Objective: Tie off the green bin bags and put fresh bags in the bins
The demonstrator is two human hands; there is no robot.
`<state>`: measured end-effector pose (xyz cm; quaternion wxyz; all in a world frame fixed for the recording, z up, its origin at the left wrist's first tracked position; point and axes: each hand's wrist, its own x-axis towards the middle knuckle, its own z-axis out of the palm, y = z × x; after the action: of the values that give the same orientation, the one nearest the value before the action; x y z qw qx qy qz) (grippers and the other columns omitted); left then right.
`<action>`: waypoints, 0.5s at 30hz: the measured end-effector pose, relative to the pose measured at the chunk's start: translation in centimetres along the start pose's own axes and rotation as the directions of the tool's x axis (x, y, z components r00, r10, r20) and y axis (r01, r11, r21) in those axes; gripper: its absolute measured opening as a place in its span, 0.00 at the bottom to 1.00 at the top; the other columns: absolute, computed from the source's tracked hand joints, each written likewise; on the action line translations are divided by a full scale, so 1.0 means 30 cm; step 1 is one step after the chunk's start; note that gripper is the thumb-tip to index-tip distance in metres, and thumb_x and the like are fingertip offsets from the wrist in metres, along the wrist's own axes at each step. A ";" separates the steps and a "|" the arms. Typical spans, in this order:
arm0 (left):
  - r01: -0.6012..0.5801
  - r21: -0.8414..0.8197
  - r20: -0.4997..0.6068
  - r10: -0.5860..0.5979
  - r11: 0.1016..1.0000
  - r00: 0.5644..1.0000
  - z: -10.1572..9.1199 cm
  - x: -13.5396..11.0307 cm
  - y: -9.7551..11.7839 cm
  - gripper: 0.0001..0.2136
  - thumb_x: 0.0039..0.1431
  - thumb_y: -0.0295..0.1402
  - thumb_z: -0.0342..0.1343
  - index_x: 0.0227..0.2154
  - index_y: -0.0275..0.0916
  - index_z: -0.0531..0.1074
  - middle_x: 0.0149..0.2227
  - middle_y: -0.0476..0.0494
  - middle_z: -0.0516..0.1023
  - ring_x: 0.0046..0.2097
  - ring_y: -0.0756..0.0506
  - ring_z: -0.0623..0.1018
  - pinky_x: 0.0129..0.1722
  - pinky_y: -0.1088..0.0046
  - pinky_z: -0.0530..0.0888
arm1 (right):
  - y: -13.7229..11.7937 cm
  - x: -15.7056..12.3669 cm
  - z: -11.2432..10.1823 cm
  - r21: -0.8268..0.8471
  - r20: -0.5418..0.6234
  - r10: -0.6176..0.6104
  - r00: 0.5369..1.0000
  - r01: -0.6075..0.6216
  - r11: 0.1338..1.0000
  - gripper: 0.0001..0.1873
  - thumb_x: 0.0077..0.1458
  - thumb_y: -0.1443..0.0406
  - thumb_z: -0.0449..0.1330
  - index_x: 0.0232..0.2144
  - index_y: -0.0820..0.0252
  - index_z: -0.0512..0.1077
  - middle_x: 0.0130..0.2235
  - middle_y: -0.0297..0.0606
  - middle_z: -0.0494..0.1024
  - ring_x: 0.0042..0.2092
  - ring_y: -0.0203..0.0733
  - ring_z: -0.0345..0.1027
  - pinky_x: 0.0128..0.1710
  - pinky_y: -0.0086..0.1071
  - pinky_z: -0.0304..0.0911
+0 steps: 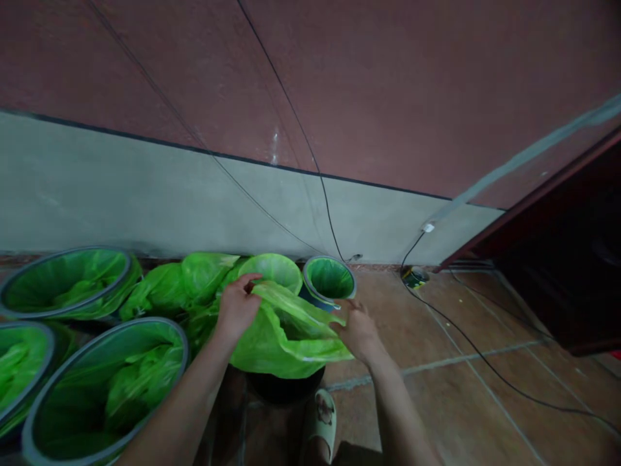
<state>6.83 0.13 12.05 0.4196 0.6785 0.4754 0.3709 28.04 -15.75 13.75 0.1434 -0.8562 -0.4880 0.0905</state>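
Observation:
A bright green plastic bag point(272, 336) hangs between my two hands, its mouth partly spread. My left hand point(239, 304) pinches the bag's edge at the far left. On the other side, my right hand point(358, 329) grips the rim of the same bag. Beneath it stands a dark bin point(286, 388), mostly covered by the bag, so its inside is hidden. Just behind my hands are a small grey-rimmed bin point(330, 259) lined in green and a pale green lined bin point(272, 264).
Several larger lined bins, such as one grey-rimmed bin point(182, 343), crowd the left. Bunched green bags point(167, 291) lie among them. A black cable point(466, 346) runs across the tiled floor, past a small tin point(415, 278). My slippered foot point(324, 421) is below.

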 end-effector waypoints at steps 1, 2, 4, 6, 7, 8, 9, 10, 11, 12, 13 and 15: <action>-0.012 0.014 0.012 0.012 1.000 1.000 0.005 -0.005 0.006 0.23 0.43 0.28 0.49 0.44 0.36 0.76 0.27 0.48 0.77 0.28 0.46 0.75 0.29 0.72 0.70 | -0.035 -0.002 0.032 0.085 0.064 -0.073 0.995 0.068 0.994 0.25 0.50 0.65 0.62 0.52 0.59 0.72 0.53 0.46 0.73 0.56 0.52 0.64 0.55 0.42 0.59; -0.022 0.033 0.024 0.021 0.999 0.999 0.008 -0.009 0.012 0.23 0.42 0.28 0.49 0.44 0.36 0.76 0.26 0.48 0.77 0.27 0.47 0.74 0.29 0.73 0.70 | -0.067 -0.006 0.061 0.161 0.113 -0.126 0.986 0.107 0.981 0.22 0.51 0.65 0.61 0.50 0.59 0.72 0.51 0.45 0.75 0.54 0.50 0.66 0.53 0.39 0.60; -0.034 0.075 0.041 0.031 0.997 0.999 0.010 -0.016 0.021 0.24 0.42 0.26 0.48 0.44 0.36 0.77 0.24 0.49 0.75 0.24 0.48 0.72 0.27 0.74 0.68 | -0.116 -0.016 0.109 0.267 0.163 -0.189 0.968 0.141 0.953 0.18 0.52 0.64 0.60 0.46 0.60 0.74 0.47 0.43 0.77 0.48 0.46 0.70 0.50 0.36 0.62; -0.038 0.114 0.049 0.032 0.993 0.998 0.007 -0.019 0.028 0.23 0.42 0.26 0.48 0.43 0.35 0.77 0.22 0.51 0.72 0.23 0.49 0.70 0.25 0.74 0.66 | -0.145 -0.023 0.139 0.337 0.171 -0.216 0.961 0.149 0.930 0.13 0.52 0.64 0.60 0.41 0.59 0.76 0.42 0.40 0.79 0.43 0.43 0.71 0.45 0.32 0.62; -0.039 0.126 0.052 0.033 0.991 0.998 0.003 -0.020 0.032 0.23 0.42 0.26 0.48 0.43 0.35 0.77 0.21 0.51 0.71 0.22 0.49 0.69 0.25 0.74 0.66 | -0.152 -0.025 0.147 0.368 0.163 -0.223 0.961 0.151 0.918 0.11 0.51 0.64 0.60 0.38 0.58 0.76 0.39 0.37 0.79 0.40 0.41 0.71 0.41 0.31 0.62; -0.038 0.135 0.054 0.031 0.990 0.998 -0.001 -0.020 0.036 0.22 0.43 0.27 0.49 0.43 0.35 0.77 0.20 0.52 0.71 0.22 0.49 0.69 0.24 0.74 0.66 | -0.155 -0.025 0.152 0.396 0.151 -0.226 0.962 0.150 0.906 0.09 0.51 0.64 0.60 0.36 0.58 0.76 0.36 0.35 0.79 0.37 0.39 0.71 0.38 0.29 0.61; -0.036 0.142 0.069 0.026 0.989 0.997 -0.006 -0.021 0.040 0.22 0.43 0.27 0.50 0.43 0.35 0.77 0.20 0.52 0.70 0.23 0.49 0.69 0.24 0.74 0.66 | -0.154 -0.023 0.154 0.421 0.132 -0.223 0.966 0.149 0.895 0.07 0.50 0.65 0.60 0.33 0.58 0.76 0.32 0.33 0.78 0.34 0.38 0.70 0.34 0.28 0.60; -0.032 0.140 0.101 0.018 0.990 0.995 -0.012 -0.022 0.045 0.21 0.44 0.27 0.51 0.43 0.35 0.77 0.21 0.52 0.71 0.23 0.49 0.70 0.25 0.74 0.66 | -0.149 -0.018 0.152 0.441 0.105 -0.210 0.972 0.143 0.886 0.06 0.50 0.65 0.59 0.30 0.58 0.75 0.29 0.32 0.76 0.31 0.37 0.68 0.32 0.27 0.58; -0.028 0.123 0.159 0.008 0.992 0.987 -0.019 -0.025 0.050 0.21 0.44 0.28 0.52 0.43 0.36 0.77 0.22 0.52 0.73 0.24 0.48 0.71 0.26 0.74 0.68 | -0.142 -0.012 0.148 0.458 0.069 -0.186 0.980 0.135 0.879 0.05 0.49 0.65 0.58 0.28 0.59 0.74 0.26 0.31 0.75 0.29 0.36 0.66 0.29 0.26 0.56; -0.024 0.092 0.240 0.001 0.995 0.971 -0.025 -0.029 0.056 0.21 0.43 0.29 0.54 0.44 0.36 0.76 0.24 0.51 0.75 0.26 0.48 0.73 0.27 0.74 0.69 | -0.132 -0.005 0.142 0.477 0.021 -0.152 0.988 0.124 0.870 0.06 0.49 0.65 0.56 0.26 0.59 0.73 0.24 0.30 0.73 0.27 0.35 0.65 0.28 0.26 0.54; -0.024 0.060 0.330 0.003 0.998 0.944 -0.030 -0.034 0.062 0.21 0.43 0.30 0.57 0.44 0.37 0.76 0.27 0.50 0.77 0.28 0.47 0.75 0.29 0.73 0.70 | -0.119 0.004 0.133 0.497 -0.037 -0.107 0.994 0.111 0.861 0.07 0.50 0.65 0.55 0.25 0.59 0.72 0.23 0.30 0.72 0.26 0.35 0.64 0.27 0.27 0.54; -0.047 0.016 0.461 0.034 0.999 0.887 -0.040 -0.050 0.073 0.22 0.41 0.33 0.62 0.44 0.38 0.76 0.30 0.49 0.79 0.31 0.47 0.76 0.32 0.73 0.72 | -0.090 0.021 0.113 0.521 -0.169 0.005 0.986 0.085 0.849 0.08 0.49 0.64 0.54 0.26 0.60 0.72 0.24 0.32 0.72 0.26 0.36 0.64 0.27 0.27 0.55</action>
<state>6.07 -1.48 14.35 0.5034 0.7623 0.3531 0.2020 25.17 -13.38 11.44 0.4139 -0.7783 -0.4487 0.1472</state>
